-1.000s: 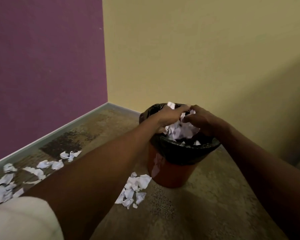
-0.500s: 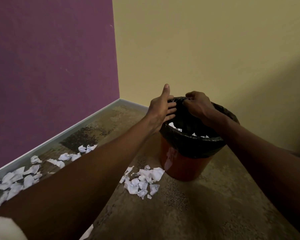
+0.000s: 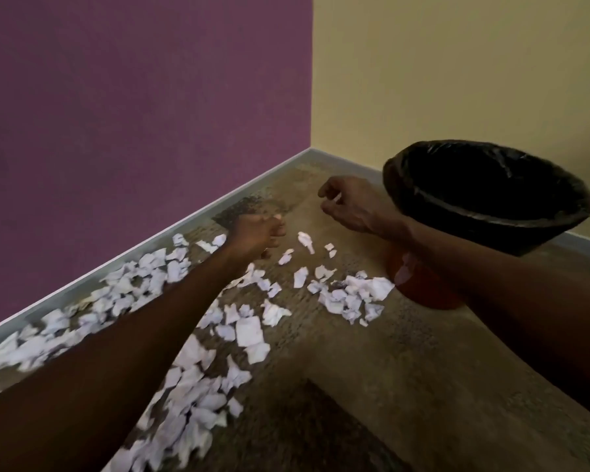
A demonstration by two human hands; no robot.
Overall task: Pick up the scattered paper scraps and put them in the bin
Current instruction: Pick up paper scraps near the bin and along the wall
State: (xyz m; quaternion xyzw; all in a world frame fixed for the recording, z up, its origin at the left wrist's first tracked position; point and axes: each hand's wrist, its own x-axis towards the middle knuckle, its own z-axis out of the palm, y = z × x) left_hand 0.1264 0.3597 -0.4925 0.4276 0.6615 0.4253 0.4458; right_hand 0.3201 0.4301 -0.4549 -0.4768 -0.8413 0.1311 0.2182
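Left hand (image 3: 256, 233), right hand (image 3: 349, 207) outstretched above paper scraps (image 3: 249, 332); fingers loosely curled, holding nothing.

no readable text, label, brand, number or sign anywhere in view. faint dark marks on some paper scraps (image 3: 249, 332), too blurred to read.
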